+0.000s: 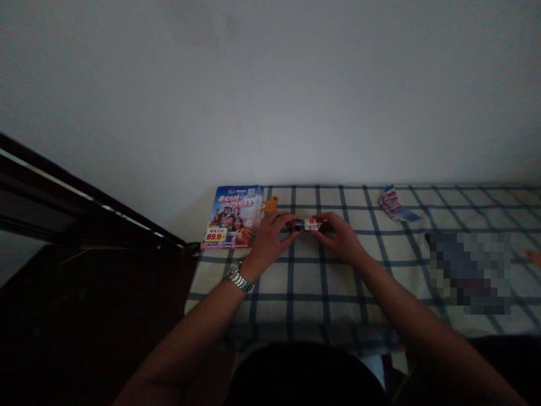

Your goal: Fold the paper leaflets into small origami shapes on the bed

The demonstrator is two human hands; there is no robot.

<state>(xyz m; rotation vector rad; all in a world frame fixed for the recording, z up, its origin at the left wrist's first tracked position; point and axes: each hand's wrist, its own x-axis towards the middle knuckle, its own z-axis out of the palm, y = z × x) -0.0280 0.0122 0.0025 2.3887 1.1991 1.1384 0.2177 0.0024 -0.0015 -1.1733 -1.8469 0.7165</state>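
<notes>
While the left hand (270, 234) and right hand (340, 239) pinch opposite ends of a small printed paper (313, 224) towards the back edge of the table (308, 282), a flyer stack (232, 217) lies at its back left corner

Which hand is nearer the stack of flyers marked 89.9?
Left. The left hand is close beside the right edge of the flyer stack, at one end of a small folded printed paper; the right hand is farther right, at the paper's other end.
</notes>
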